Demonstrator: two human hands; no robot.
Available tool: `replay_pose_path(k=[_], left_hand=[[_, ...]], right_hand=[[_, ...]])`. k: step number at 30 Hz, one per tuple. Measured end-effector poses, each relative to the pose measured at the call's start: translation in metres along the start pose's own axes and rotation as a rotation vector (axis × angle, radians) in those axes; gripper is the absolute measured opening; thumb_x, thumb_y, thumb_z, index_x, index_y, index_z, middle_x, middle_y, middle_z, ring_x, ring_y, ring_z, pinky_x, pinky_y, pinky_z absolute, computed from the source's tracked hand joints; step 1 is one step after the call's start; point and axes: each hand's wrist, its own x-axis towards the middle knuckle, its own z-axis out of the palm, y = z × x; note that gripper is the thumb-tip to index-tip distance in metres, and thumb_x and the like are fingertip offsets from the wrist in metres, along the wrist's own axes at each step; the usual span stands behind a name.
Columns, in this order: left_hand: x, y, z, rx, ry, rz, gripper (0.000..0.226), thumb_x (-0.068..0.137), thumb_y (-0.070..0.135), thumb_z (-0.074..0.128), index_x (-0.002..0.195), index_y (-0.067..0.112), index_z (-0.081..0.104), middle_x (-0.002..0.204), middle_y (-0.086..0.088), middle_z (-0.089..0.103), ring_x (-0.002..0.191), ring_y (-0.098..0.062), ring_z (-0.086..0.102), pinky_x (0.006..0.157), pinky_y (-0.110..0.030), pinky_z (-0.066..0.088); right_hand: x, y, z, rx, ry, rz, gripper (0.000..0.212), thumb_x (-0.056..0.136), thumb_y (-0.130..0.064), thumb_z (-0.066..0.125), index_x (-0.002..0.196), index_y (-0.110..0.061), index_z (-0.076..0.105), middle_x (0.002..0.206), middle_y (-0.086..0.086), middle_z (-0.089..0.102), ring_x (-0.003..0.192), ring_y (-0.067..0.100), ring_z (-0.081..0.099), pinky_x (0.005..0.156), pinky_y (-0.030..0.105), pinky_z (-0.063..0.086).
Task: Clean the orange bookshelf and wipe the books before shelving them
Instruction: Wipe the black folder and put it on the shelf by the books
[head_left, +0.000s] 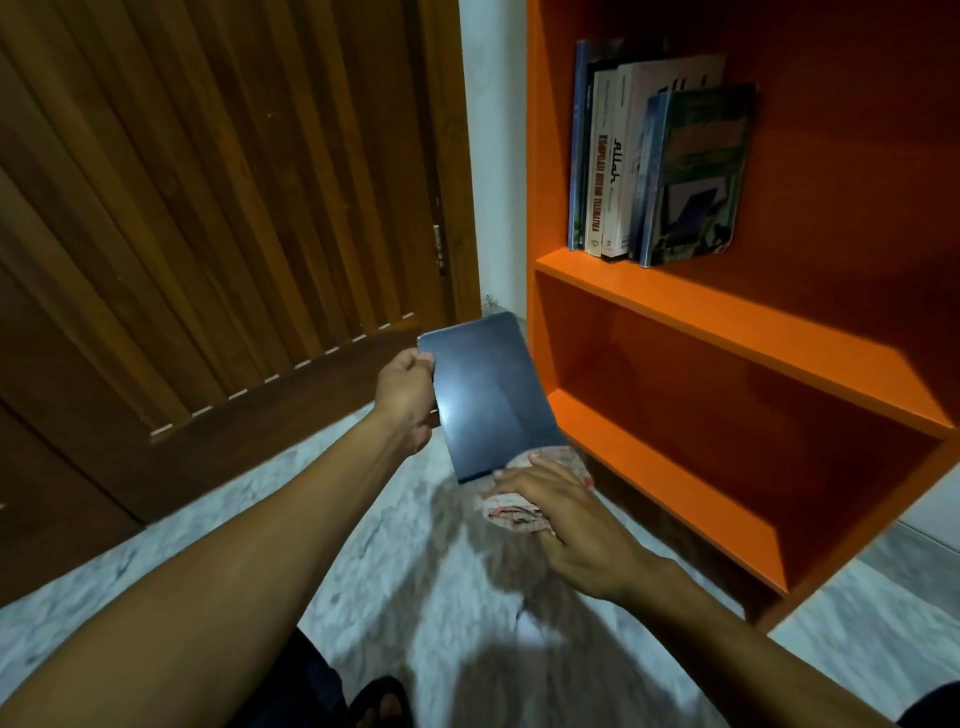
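Note:
My left hand (408, 395) grips the left edge of a dark blue glossy book (491, 395), holding it flat and tilted in front of the orange bookshelf (727, 317). My right hand (566, 512) holds a bunched patterned cloth (511, 512) against the book's near right corner. Several books (654, 161) stand upright on the upper shelf, leaning toward the left wall of the case. The lower compartment (701, 415) holds nothing.
A brown slatted wooden door (208, 208) fills the left side. A narrow white wall strip (493, 156) separates it from the shelf. The floor (389, 545) is pale marbled tile. My foot in a dark sandal (382, 701) shows at the bottom.

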Motion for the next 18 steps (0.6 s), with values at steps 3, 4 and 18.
replay_pose_path(k=[3,4,18], left_hand=[[0.001,0.002,-0.008,-0.013,0.005,0.004,0.027,0.108,0.024,0.035,0.107,0.016,0.061,0.100,-0.008,0.065,0.086,-0.023,0.063,0.076,-0.039,0.055],[0.002,0.003,-0.011,-0.003,0.004,0.016,0.027,0.108,0.024,0.036,0.108,0.015,0.061,0.097,-0.007,0.065,0.082,-0.022,0.062,0.070,-0.035,0.053],[-0.007,-0.009,0.013,0.143,-0.177,0.042,0.032,0.106,0.022,0.042,0.076,0.018,0.052,0.065,-0.003,0.049,0.052,-0.014,0.042,0.045,-0.018,0.032]], right_hand=[[-0.004,-0.002,-0.009,0.127,0.054,0.110,0.052,0.076,-0.003,0.039,0.116,-0.030,0.059,0.108,-0.010,0.064,0.102,-0.001,0.056,0.088,0.020,0.045],[-0.003,-0.006,-0.016,0.211,0.081,0.145,0.053,0.075,0.000,0.039,0.113,-0.032,0.057,0.101,-0.014,0.063,0.094,-0.007,0.057,0.078,0.010,0.043],[0.030,-0.001,-0.022,-0.104,0.283,0.100,0.086,0.066,0.005,0.033,0.142,-0.035,0.045,0.158,-0.013,0.023,0.149,-0.001,0.005,0.123,0.050,-0.001]])
